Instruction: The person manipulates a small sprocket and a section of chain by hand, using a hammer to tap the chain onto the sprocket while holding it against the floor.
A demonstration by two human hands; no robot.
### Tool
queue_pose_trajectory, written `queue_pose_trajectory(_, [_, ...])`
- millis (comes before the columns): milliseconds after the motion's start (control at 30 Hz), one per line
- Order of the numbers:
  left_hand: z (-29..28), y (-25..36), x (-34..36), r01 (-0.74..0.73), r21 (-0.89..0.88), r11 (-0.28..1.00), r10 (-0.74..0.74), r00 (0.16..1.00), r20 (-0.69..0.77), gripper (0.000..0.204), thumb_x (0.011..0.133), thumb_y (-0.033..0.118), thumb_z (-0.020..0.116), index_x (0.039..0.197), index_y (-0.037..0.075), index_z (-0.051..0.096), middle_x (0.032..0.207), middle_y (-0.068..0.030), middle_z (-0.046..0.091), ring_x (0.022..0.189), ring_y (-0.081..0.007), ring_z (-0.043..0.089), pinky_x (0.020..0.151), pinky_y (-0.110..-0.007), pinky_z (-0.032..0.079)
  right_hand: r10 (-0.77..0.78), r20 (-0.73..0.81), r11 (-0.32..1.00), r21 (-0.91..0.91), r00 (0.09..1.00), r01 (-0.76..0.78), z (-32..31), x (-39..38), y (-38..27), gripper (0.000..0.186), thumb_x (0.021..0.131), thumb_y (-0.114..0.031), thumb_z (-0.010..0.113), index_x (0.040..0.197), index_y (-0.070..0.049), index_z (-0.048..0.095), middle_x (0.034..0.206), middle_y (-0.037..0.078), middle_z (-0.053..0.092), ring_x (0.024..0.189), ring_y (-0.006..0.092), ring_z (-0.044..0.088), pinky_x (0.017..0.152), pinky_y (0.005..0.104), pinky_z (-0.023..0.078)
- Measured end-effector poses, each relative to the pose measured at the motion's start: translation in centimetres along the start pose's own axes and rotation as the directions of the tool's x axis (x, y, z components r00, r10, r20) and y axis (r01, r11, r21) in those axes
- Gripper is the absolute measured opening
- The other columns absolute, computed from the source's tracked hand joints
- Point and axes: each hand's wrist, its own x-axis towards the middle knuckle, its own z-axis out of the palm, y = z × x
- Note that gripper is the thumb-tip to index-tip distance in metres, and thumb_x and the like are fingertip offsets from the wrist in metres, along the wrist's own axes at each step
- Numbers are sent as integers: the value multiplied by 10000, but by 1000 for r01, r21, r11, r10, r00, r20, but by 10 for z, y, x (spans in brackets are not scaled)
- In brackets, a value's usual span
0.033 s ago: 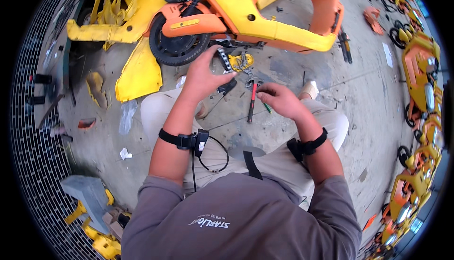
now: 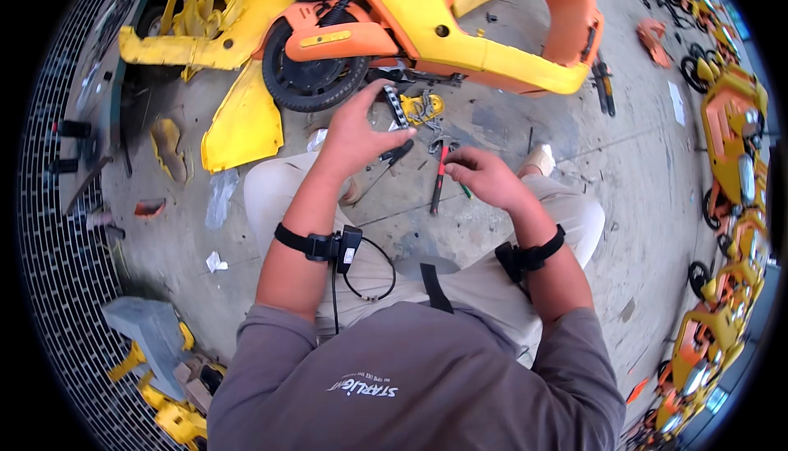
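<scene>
My left hand [image 2: 358, 132] holds a narrow black part [image 2: 396, 108] with a row of small silvery squares along it, between thumb and curled fingers. Just beyond lies a yellow piece [image 2: 423, 109] with grey cord-like strands across it. My right hand [image 2: 486, 177] has its fingers bent together; whether anything small is between them is hidden. Its fingertips are close beside a tool with a red and black handle [image 2: 439, 178], which looks like a hammer. Partly under that hand shows a thin green tool [image 2: 465, 189].
A yellow and orange scooter body [image 2: 460, 36] with a black wheel [image 2: 316, 73] lies ahead. Yellow panels [image 2: 244, 123] are at the left, a grey block [image 2: 148, 332] at lower left. Scooters [image 2: 730, 135] line the right side. A black and orange tool [image 2: 605, 88] rests on the concrete.
The view has shifted very slightly. Both hands keep nearly the same pose, and the black part stays in my left hand.
</scene>
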Motion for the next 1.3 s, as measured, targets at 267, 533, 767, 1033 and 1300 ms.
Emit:
queue_pose_trajectory(267, [-10, -16, 7, 211, -602, 770, -55, 962, 267, 834, 708, 84, 859, 1444, 25, 473, 1353, -76, 586, 1272, -209, 565, 1109, -370, 437, -413, 3, 869, 302, 911, 393, -1, 61, -35, 667, 988, -545, 580, 1393, -17, 538, 1303, 141, 615, 1085, 221, 608, 932, 347, 490])
queue_pose_trajectory(533, [-1, -16, 22, 263, -737, 623, -34, 950, 310, 963, 688, 172, 909, 1490, 12, 401, 1404, -106, 559, 1311, -251, 554, 1115, -412, 441, -304, 84, 777, 598, 949, 196, -1, 90, -25, 711, 1091, -551, 270, 1331, 45, 577, 1153, 144, 663, 1006, 214, 616, 932, 331, 477])
queue_pose_trajectory(767, [0, -21, 24, 243, -850, 468, 37, 955, 293, 1017, 715, 247, 900, 1529, 21, 334, 1465, -144, 506, 1342, -301, 529, 1096, -416, 450, -229, 203, 616, 788, 952, -20, -17, 76, -22, 763, 1071, -602, 276, 1228, 53, 635, 1018, 151, 714, 855, 195, 646, 787, 317, 500])
queue_pose_trajectory(1033, [1, -21, 23, 212, -876, 434, 71, 961, 268, 1019, 764, 285, 873, 1534, -40, 290, 1479, -210, 478, 1358, -371, 506, 1031, -380, 513, -223, 315, 425, 883, 922, -199, -34, 65, -20, 882, 1036, -674, 233, 1324, 91, 565, 1156, 252, 696, 952, 283, 711, 767, 341, 565])
queue_pose_trajectory(1300, [10, -20, 27, 243, -871, 426, 70, 951, 300, 1004, 820, 361, 837, 1547, -30, 267, 1510, -201, 434, 1379, -364, 475, 1069, -376, 481, -197, 279, 418, 891, 940, -177, -44, 56, -8, 910, 1032, -685, 235, 1332, 119, 540, 1189, 264, 682, 1025, 319, 716, 810, 362, 590])
